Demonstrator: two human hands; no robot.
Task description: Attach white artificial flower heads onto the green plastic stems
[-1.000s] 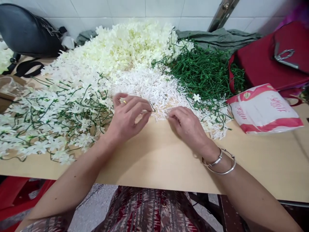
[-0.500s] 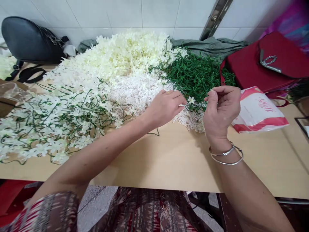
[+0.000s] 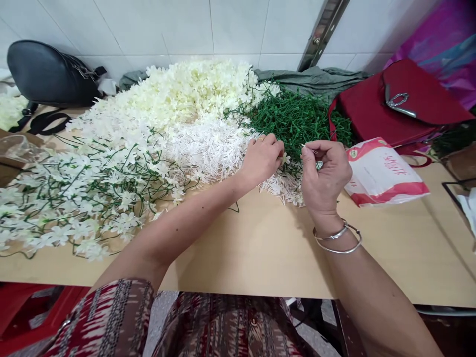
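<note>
My left hand is closed, its fingers curled down beside a small white artificial flower. Whether it grips that flower's stem is hidden by the fingers. Just to the right, my right hand pinches a tiny white piece between thumb and forefinger, perhaps a thin stamen. Behind both hands lies a heap of green plastic stems. Thin white sprigs lie behind and below my left hand. Cream-white flower heads are piled at the back, and white flowers on green stems spread across the left.
A red bag stands at the back right, with a white and pink packet in front of it. At the back left is a black bag. Grey-green cloth lies along the tiled wall. A red stool is under the table.
The view has shifted slightly to the right. My two hands have come a little closer together, still near the small white flower. My right hand keeps its pinch.
</note>
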